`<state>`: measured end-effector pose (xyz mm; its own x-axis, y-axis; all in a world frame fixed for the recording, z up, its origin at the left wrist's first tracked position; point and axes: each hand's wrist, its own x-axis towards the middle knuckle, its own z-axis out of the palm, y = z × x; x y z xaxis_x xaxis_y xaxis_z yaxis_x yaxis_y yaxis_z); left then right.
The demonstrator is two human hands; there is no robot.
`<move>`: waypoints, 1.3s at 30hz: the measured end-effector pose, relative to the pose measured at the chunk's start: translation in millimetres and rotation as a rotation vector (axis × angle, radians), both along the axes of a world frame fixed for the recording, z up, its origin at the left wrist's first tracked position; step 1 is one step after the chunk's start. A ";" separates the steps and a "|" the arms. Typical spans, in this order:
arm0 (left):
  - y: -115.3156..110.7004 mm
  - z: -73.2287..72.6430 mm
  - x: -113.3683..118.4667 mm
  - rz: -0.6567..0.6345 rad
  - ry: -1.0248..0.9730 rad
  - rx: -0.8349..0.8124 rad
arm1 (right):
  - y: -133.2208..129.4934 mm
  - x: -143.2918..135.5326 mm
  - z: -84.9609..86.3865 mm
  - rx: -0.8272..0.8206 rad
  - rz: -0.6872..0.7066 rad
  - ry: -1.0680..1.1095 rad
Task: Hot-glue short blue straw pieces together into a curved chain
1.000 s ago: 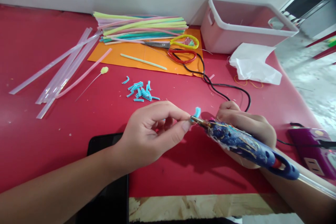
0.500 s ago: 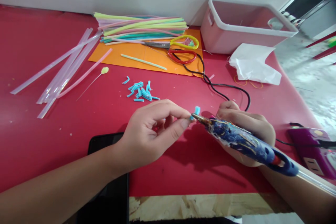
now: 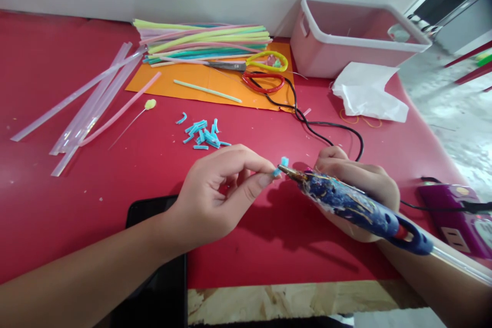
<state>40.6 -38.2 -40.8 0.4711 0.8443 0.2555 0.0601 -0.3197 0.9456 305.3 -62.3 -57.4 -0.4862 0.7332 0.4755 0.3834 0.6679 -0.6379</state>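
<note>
Between thumb and forefinger, my left hand [image 3: 225,195] pinches a short blue pipe cleaner piece [image 3: 284,162]. My right hand [image 3: 359,192] is wrapped round a worn blue hot glue gun [image 3: 346,200], with a clear glue stick [image 3: 457,262] coming out of its back end. The metal nozzle [image 3: 292,173] is right at the blue piece, beside my left fingertips; whether it touches I cannot tell. Beyond my left hand lies a small heap of cut blue pipe cleaner pieces [image 3: 207,136].
Farther back, scissors [image 3: 265,69] and a bundle of coloured pipe cleaners [image 3: 207,43] lie on orange paper [image 3: 154,79]. Clear glue sticks [image 3: 88,97] and a yellow-tipped wire [image 3: 149,104] are left. A pink bin [image 3: 361,54], white paper [image 3: 369,92], black cord [image 3: 338,124], purple power socket [image 3: 453,215] and dark phone-like device [image 3: 154,277] surround the hands.
The view has shifted slightly. The blue piece now sits a little closer in line with the nozzle tip; both hands keep their grips.
</note>
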 end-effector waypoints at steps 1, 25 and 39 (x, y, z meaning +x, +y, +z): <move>0.4 -0.8 0.4 0.004 -0.005 0.013 | 0.0 -0.3 -0.2 0.002 -0.004 0.001; 2.4 -6.3 3.3 0.029 -0.034 0.092 | -1.3 -0.8 -1.0 0.056 -0.047 0.075; 3.3 -7.3 2.0 0.011 -0.061 0.118 | -0.5 1.3 -2.5 0.009 -0.002 0.009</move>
<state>42.6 -34.9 -48.0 0.4424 0.8116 0.3815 0.0078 -0.4289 0.9033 306.6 -62.8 -59.9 -0.4806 0.7299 0.4860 0.3791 0.6727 -0.6355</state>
